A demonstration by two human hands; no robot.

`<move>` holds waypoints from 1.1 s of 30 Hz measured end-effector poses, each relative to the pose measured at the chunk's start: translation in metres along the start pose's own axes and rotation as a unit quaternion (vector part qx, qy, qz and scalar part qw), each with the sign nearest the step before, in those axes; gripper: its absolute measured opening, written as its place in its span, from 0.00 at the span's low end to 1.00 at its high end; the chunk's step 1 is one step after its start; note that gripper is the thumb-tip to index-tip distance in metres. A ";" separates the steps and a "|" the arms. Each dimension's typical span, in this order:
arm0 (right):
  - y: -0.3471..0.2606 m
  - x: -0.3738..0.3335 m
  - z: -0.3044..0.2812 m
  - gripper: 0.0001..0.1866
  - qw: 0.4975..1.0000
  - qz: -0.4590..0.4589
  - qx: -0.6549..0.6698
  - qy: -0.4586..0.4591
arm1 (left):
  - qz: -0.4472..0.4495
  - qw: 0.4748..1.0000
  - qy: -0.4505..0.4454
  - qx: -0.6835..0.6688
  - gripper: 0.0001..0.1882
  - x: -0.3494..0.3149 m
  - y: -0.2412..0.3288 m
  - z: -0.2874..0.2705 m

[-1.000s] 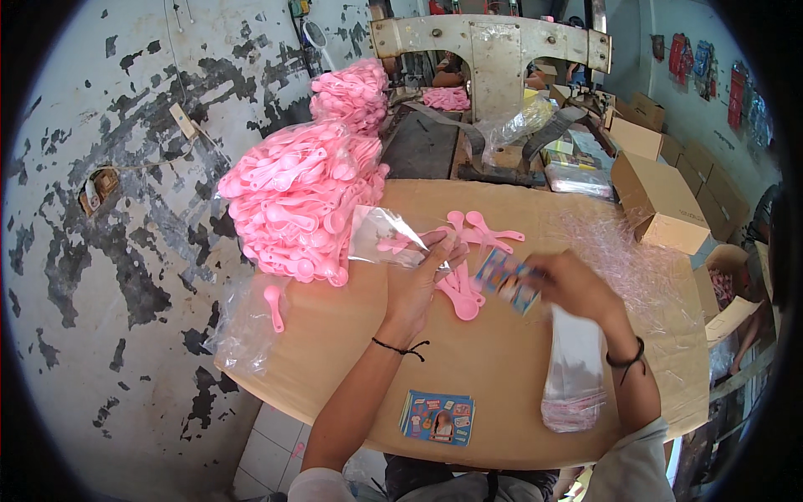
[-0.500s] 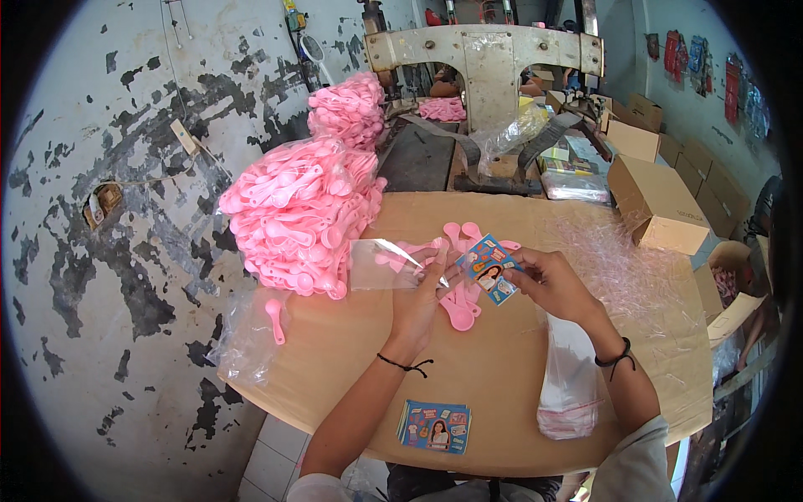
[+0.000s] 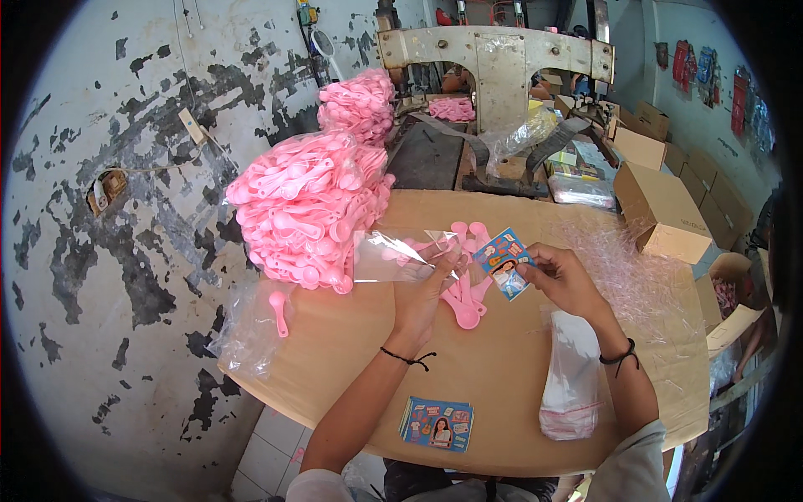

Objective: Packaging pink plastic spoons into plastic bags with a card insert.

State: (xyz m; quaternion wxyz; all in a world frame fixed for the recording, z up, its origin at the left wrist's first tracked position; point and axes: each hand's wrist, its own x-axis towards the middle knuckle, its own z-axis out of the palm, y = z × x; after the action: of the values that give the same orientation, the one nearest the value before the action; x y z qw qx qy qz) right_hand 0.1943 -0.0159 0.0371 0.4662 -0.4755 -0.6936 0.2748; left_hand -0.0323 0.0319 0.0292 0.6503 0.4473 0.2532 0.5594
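Between the thumb and fingers of my left hand (image 3: pixel 431 284) is a clear plastic bag (image 3: pixel 381 258), its flat body stretching out to the left. My right hand (image 3: pixel 565 280) pinches a blue printed card (image 3: pixel 505 266) by its right edge, just right of the bag's near end. Under and behind both hands lie several loose pink scoops (image 3: pixel 466 311), partly hidden by my fingers and the card. A stack of the same blue cards (image 3: pixel 437 425) rests at the table's near edge. Flat clear bags (image 3: pixel 570 376) lie piled beside my right forearm.
Big clear sacks of pink scoops (image 3: pixel 305 209) stand at the table's left. One scoop (image 3: pixel 278 314) lies on crumpled plastic (image 3: pixel 247 343). Clear plastic strips (image 3: pixel 623 268) cover the right side. A cardboard box (image 3: pixel 661 209) and a metal machine frame (image 3: pixel 502 63) stand beyond the brown table (image 3: pixel 502 385).
The card in my right hand has moved slightly right, away from my left hand. The bag's near end now spreads wider around my left fingers. The view has shifted a little.
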 end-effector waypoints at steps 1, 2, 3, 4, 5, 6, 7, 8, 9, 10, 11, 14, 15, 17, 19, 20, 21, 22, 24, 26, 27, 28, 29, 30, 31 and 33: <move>0.001 0.000 0.003 0.08 1.000 -0.009 0.003 -0.001 | -0.003 1.000 -0.006 0.009 0.17 -0.002 0.000 0.000; 0.000 0.000 0.006 0.08 1.000 -0.018 0.006 -0.002 | -0.005 1.000 -0.004 0.008 0.17 -0.002 -0.002 -0.002; -0.003 -0.001 0.008 0.08 1.000 -0.015 0.006 -0.003 | -0.016 0.999 -0.015 0.037 0.18 -0.001 -0.005 -0.007; -0.007 0.000 0.011 0.08 1.000 -0.009 -0.019 0.001 | -0.027 0.997 -0.028 0.067 0.19 0.000 -0.006 -0.009; -0.009 0.000 0.013 0.09 0.999 -0.003 -0.045 0.006 | -0.028 0.997 -0.028 0.066 0.19 0.000 -0.007 -0.008; -0.008 -0.001 0.013 0.09 0.999 -0.002 -0.045 0.006 | -0.023 0.998 -0.029 0.049 0.20 0.000 -0.008 -0.007; -0.008 -0.001 0.014 0.09 0.998 -0.007 -0.057 0.015 | -0.016 0.999 -0.030 0.032 0.21 0.000 -0.008 -0.006; -0.007 0.000 0.015 0.09 0.997 -0.013 -0.069 0.025 | -0.016 0.999 -0.030 0.032 0.21 0.001 -0.008 -0.006; -0.007 -0.001 0.016 0.09 0.997 -0.013 -0.069 0.025 | -0.029 0.999 -0.026 0.031 0.21 0.002 -0.008 -0.008; -0.007 -0.001 0.016 0.09 0.998 -0.014 -0.052 0.033 | -0.043 0.998 -0.024 0.029 0.22 0.003 -0.009 -0.008; -0.007 -0.001 0.016 0.09 0.998 -0.015 -0.036 0.042 | -0.042 0.998 -0.024 0.028 0.22 0.002 -0.008 -0.007; -0.011 -0.002 0.014 0.10 0.998 0.003 -0.047 0.029 | -0.046 0.998 -0.042 -0.006 0.21 -0.001 -0.004 -0.004; -0.012 -0.002 0.014 0.10 0.998 0.002 -0.047 0.028 | -0.046 0.998 -0.041 0.001 0.20 -0.001 -0.003 -0.005; -0.014 -0.003 0.016 0.09 0.999 0.003 -0.042 0.006 | -0.046 0.998 -0.039 0.009 0.19 0.000 -0.003 -0.006; -0.014 -0.003 0.015 0.08 0.999 0.006 -0.042 0.001 | -0.039 0.999 -0.034 0.010 0.18 0.000 -0.005 -0.007; -0.014 -0.003 0.014 0.08 0.999 0.009 -0.043 -0.003 | -0.040 0.999 -0.034 0.009 0.18 0.000 -0.006 -0.007; -0.014 -0.004 0.011 0.08 0.999 0.010 -0.043 -0.003 | -0.043 0.998 -0.034 0.017 0.17 0.001 -0.008 -0.008; -0.014 -0.003 0.007 0.08 0.997 0.019 -0.063 -0.038 | -0.044 0.998 -0.034 0.026 0.17 0.002 -0.007 -0.008; -0.016 -0.004 0.004 0.08 0.994 0.029 -0.082 -0.073 | -0.048 0.997 -0.039 0.039 0.17 -0.001 -0.002 -0.004; -0.020 -0.006 0.004 0.08 0.992 0.047 -0.069 -0.099 | -0.053 0.996 -0.051 0.052 0.17 -0.002 -0.001 -0.001; -0.022 -0.006 0.004 0.08 0.992 0.049 -0.070 -0.095 | -0.062 0.994 -0.070 0.062 0.17 -0.001 -0.004 -0.003; -0.023 -0.005 0.004 0.07 0.989 0.052 -0.079 -0.111 | -0.072 0.991 -0.090 0.072 0.17 -0.001 -0.006 -0.005; -0.024 -0.005 0.005 0.07 0.987 0.056 -0.087 -0.127 | -0.073 0.990 -0.095 0.072 0.17 -0.002 -0.007 -0.006; -0.021 -0.005 0.007 0.07 0.987 0.058 -0.088 -0.122 | -0.082 0.989 -0.104 0.073 0.16 -0.004 -0.007 -0.007; -0.016 -0.005 0.008 0.07 0.989 0.051 -0.067 -0.123 | -0.092 0.986 -0.115 0.072 0.16 -0.004 -0.009 -0.006; -0.012 -0.008 0.007 0.07 0.991 0.048 -0.049 -0.117 | -0.097 0.977 -0.151 0.116 0.15 -0.006 -0.005 0.000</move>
State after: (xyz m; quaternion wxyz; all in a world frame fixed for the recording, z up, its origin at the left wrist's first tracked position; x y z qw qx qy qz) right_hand 0.1839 -0.0275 0.0410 0.3440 -0.4950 -0.7327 0.3159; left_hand -0.0318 0.0261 0.0237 0.6759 0.5721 0.2574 0.3867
